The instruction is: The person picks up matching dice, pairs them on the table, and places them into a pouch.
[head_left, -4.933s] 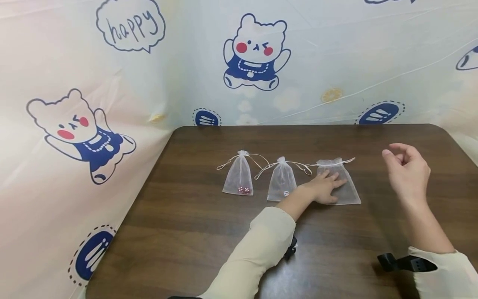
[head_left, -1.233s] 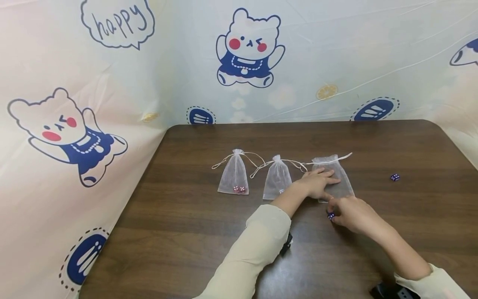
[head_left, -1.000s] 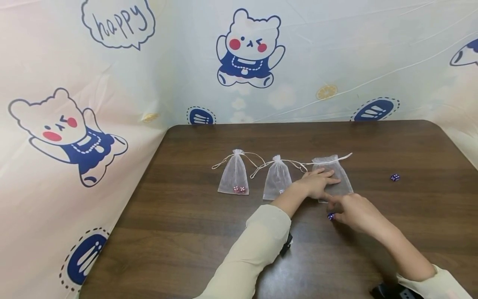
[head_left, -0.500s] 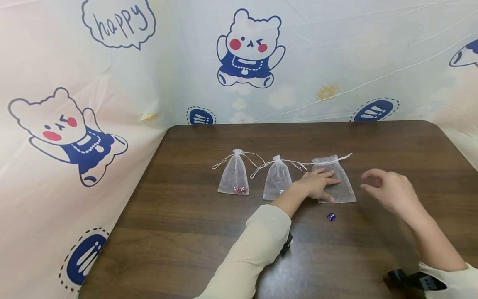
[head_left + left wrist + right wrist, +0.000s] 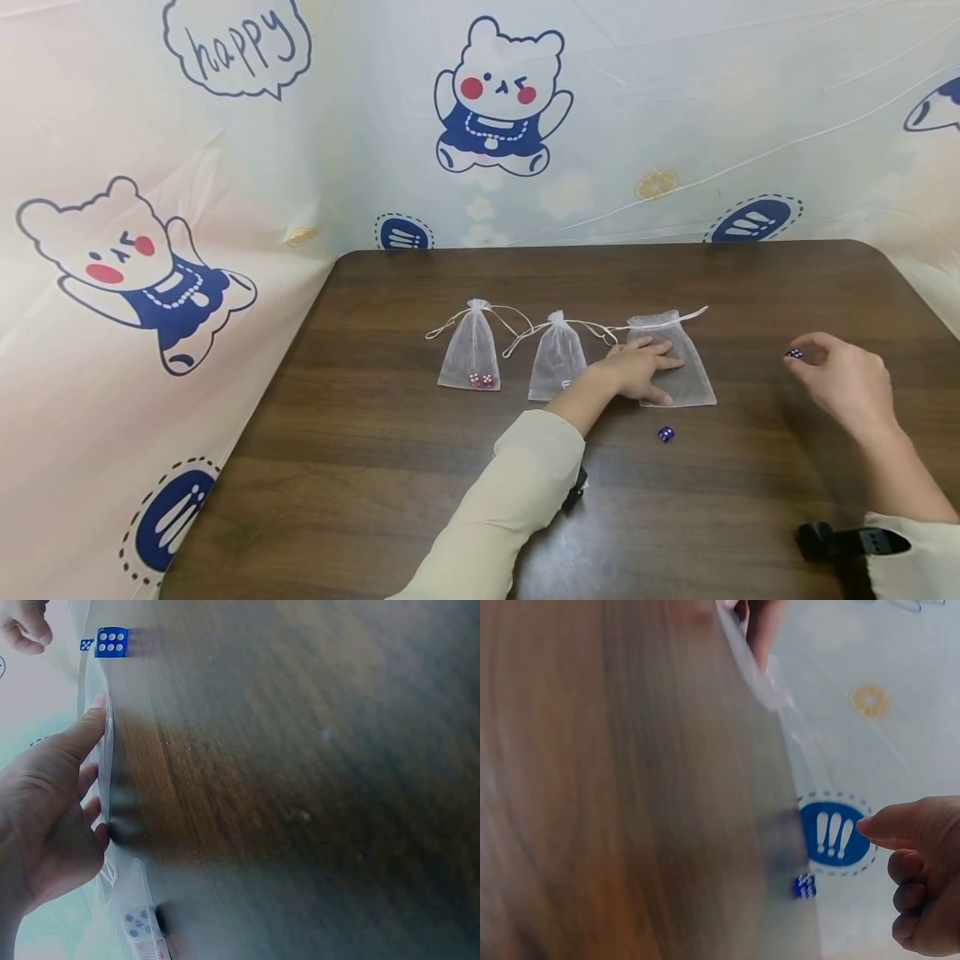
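Observation:
My left hand lies spread on a flat sheer drawstring pouch. In the left wrist view, the left hand's fingers press along this pouch's surface. Just in front of the pouch sits a blue die with white dots, six facing the left wrist camera. A second blue die rests farther right on the table. My right hand is at that second die, thumb and index finger parted around it. From the right wrist camera, the second die stands apart from the right hand.
Two gathered sheer pouches stand to the left: one pouch holds red dice, the other pouch a white die, partly hidden by the left arm. Their cords spread over the brown table. A printed cloth hangs behind.
The right hand has set one blue die in front of the pouch, let go and moved right to the other blue die. The left hand has stayed on the pouch.

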`<state>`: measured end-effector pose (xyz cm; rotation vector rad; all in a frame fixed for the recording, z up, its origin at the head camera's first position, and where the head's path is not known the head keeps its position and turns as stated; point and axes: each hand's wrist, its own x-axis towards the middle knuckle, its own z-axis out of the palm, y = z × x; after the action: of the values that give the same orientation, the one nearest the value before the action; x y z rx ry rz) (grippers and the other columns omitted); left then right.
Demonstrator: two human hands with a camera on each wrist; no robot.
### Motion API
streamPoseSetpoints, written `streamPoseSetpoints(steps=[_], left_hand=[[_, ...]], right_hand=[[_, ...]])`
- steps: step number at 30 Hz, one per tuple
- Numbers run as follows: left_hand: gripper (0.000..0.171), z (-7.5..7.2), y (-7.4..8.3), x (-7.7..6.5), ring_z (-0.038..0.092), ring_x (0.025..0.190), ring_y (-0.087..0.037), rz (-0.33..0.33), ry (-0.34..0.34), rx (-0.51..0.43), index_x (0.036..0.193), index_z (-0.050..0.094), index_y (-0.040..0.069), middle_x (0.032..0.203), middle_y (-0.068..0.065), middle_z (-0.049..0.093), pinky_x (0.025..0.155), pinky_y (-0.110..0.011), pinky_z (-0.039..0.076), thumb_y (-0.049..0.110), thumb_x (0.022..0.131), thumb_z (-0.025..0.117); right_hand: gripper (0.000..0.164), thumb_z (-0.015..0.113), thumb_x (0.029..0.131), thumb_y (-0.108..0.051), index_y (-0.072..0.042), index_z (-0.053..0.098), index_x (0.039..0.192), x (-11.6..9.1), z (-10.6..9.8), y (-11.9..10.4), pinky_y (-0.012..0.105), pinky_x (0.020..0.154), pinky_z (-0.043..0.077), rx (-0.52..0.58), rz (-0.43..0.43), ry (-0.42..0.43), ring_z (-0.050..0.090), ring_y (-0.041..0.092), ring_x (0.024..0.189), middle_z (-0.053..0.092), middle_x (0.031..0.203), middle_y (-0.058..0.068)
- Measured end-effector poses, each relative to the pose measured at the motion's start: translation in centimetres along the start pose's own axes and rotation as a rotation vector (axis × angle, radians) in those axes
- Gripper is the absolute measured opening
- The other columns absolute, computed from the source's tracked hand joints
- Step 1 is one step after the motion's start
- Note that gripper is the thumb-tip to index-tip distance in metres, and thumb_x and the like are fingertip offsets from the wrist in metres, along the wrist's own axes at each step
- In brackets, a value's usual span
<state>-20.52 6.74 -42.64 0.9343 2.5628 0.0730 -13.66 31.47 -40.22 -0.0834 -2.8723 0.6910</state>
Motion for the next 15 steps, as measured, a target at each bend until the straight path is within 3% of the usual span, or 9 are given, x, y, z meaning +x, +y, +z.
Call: streamPoseSetpoints(steps=[10, 15], left_hand=[[0.068, -0.1, 0.1, -0.2, 0.002, 0.138, -0.007, -0.002, 0.006, 0.012, 0.141, 0.029, 0.045, 0.151, 0.019, 0.010, 0.107, -0.034, 0.014, 0.057, 0.081, 0.057], [0.068, -0.1, 0.1, -0.2, 0.001, 0.138, -0.007, -0.012, -0.004, -0.002, 0.141, 0.028, 0.046, 0.151, 0.020, 0.008, 0.108, -0.034, 0.013, 0.057, 0.081, 0.057]], right_hand=[[0.033, 0.060, 0.087, -0.021, 0.004, 0.055, 0.108, 1.0, 0.1, 2.1, 0.047, 0.059, 0.035, -0.071, 0.148, -0.100, 0.049, 0.043, 0.076, 0.060, 0.086, 0.026], [0.037, 0.061, 0.087, -0.023, 0.004, 0.054, 0.112, 1.6, 0.1, 2.8, 0.048, 0.058, 0.037, -0.080, 0.155, -0.159, 0.048, 0.049, 0.080, 0.054, 0.106, 0.035]])
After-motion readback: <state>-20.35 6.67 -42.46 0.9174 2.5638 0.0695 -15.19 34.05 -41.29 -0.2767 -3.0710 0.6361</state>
